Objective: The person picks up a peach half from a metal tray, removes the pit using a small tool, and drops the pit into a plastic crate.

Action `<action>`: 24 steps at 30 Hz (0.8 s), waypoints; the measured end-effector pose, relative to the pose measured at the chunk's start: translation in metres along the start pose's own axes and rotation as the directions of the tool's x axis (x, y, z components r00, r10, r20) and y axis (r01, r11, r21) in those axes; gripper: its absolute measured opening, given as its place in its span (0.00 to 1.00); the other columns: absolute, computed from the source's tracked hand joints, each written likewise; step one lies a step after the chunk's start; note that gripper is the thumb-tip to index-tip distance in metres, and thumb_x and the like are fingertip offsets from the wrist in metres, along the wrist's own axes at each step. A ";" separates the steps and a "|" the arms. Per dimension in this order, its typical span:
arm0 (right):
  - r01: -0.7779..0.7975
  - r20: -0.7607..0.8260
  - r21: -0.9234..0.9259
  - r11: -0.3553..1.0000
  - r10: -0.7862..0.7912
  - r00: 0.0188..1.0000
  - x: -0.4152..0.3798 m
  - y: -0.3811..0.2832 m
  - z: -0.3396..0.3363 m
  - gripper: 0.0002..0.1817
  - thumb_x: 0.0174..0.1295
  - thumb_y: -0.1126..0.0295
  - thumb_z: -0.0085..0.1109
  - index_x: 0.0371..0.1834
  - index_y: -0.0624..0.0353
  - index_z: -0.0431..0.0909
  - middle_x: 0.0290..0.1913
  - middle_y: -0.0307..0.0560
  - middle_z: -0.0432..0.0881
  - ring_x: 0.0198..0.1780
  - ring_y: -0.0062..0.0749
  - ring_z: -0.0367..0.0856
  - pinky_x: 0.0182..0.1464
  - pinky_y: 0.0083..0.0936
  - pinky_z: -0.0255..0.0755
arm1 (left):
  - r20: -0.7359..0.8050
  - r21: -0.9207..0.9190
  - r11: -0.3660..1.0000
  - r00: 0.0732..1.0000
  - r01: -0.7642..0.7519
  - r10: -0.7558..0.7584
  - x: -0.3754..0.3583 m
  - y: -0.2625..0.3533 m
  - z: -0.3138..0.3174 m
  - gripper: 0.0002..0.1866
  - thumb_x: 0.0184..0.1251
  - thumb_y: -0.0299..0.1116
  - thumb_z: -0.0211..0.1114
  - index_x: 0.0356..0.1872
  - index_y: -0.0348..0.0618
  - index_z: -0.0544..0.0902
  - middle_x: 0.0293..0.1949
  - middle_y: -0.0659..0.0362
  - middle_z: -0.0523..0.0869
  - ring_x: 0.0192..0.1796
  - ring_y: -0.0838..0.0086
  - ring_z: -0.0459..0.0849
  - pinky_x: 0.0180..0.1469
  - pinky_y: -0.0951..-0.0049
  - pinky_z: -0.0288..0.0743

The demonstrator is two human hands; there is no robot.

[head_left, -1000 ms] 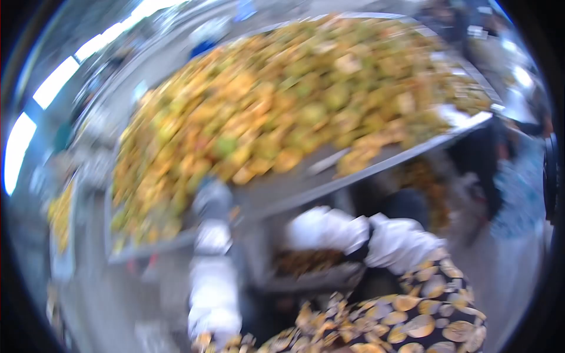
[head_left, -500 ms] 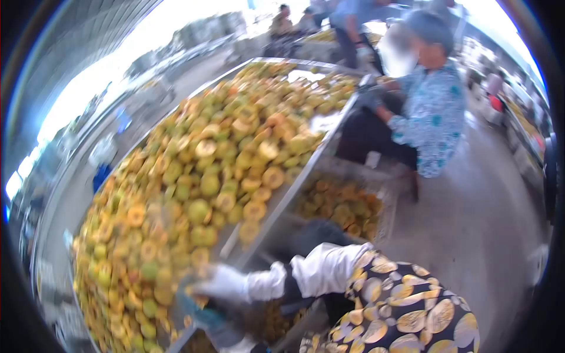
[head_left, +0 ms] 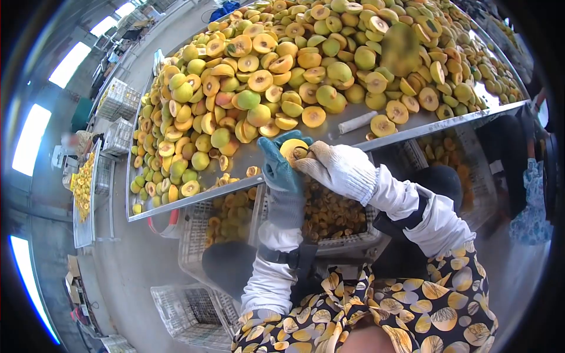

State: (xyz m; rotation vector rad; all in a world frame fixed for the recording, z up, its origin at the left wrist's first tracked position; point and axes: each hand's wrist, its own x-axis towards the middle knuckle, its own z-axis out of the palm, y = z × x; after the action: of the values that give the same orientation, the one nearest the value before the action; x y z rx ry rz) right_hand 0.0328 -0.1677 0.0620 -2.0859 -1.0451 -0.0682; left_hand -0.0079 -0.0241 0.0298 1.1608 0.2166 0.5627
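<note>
No legible text, label, brand name, number or sign was captured in the head camera's view.

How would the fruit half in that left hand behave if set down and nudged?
The fruit half shows a broad cut face, so face down it would probably sit steady. Rounded backs in the fruit heap suggest it might rock skin-down. Its exposed flesh may be slippery to grip.
</note>
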 end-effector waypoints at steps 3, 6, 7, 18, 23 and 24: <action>0.007 0.000 -0.030 1.000 -0.007 1.000 0.000 -0.002 0.000 0.24 0.72 0.48 0.58 0.33 0.61 0.76 0.20 0.57 0.80 0.23 0.55 0.83 0.23 0.46 0.74 | -0.082 0.029 1.000 0.997 0.002 0.000 -0.004 0.006 0.009 0.43 0.78 0.69 0.38 0.48 0.32 0.82 0.36 0.50 0.89 0.38 0.66 0.88 0.45 0.70 0.84; -0.021 0.052 -0.018 1.000 0.022 0.998 0.001 -0.004 0.004 0.21 0.73 0.52 0.57 0.38 0.61 0.75 0.21 0.58 0.80 0.25 0.57 0.83 0.25 0.45 0.74 | -0.122 0.093 0.995 0.992 0.044 -0.032 -0.004 0.016 0.013 0.44 0.78 0.69 0.38 0.45 0.30 0.82 0.36 0.49 0.88 0.37 0.65 0.88 0.44 0.69 0.85; -0.034 0.075 -0.008 0.999 0.034 0.997 0.000 -0.004 0.006 0.19 0.73 0.53 0.58 0.40 0.62 0.75 0.22 0.59 0.80 0.26 0.58 0.82 0.26 0.45 0.74 | -0.131 0.136 0.990 0.991 0.041 -0.023 -0.005 0.018 0.013 0.44 0.78 0.69 0.38 0.45 0.29 0.82 0.36 0.49 0.88 0.36 0.64 0.88 0.44 0.68 0.85; -0.618 0.690 0.537 0.575 0.122 0.713 0.007 -0.011 -0.016 0.30 0.77 0.39 0.37 0.40 0.57 0.73 0.16 0.37 0.73 0.12 0.22 0.71 0.14 0.19 0.65 | 0.009 0.258 0.964 0.998 -0.058 0.057 -0.004 0.015 0.007 0.40 0.79 0.66 0.43 0.43 0.32 0.84 0.31 0.52 0.88 0.31 0.68 0.86 0.37 0.69 0.83; -0.872 0.811 0.352 -0.339 -0.355 0.465 0.002 0.016 0.006 0.27 0.75 0.37 0.47 0.37 0.52 0.70 0.17 0.27 0.64 0.11 0.12 0.64 0.06 0.12 0.53 | 0.258 0.279 0.959 0.966 -0.050 -0.025 0.004 0.023 -0.001 0.42 0.78 0.68 0.41 0.38 0.34 0.84 0.29 0.52 0.88 0.31 0.67 0.87 0.37 0.69 0.84; -0.873 0.801 0.327 -0.361 -0.384 0.459 0.003 0.021 0.009 0.27 0.76 0.38 0.46 0.34 0.52 0.71 0.16 0.27 0.65 0.10 0.12 0.63 0.06 0.13 0.54 | 0.218 0.247 0.969 0.972 0.032 -0.088 0.004 0.026 0.000 0.42 0.78 0.69 0.41 0.38 0.34 0.84 0.29 0.52 0.88 0.31 0.67 0.87 0.37 0.69 0.84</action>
State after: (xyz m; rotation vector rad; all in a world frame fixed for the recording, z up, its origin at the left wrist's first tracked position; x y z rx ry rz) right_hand 0.0469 -0.1669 0.0440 -0.3673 -0.1878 1.7655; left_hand -0.0122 -0.0146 0.0538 1.4400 0.1247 0.3508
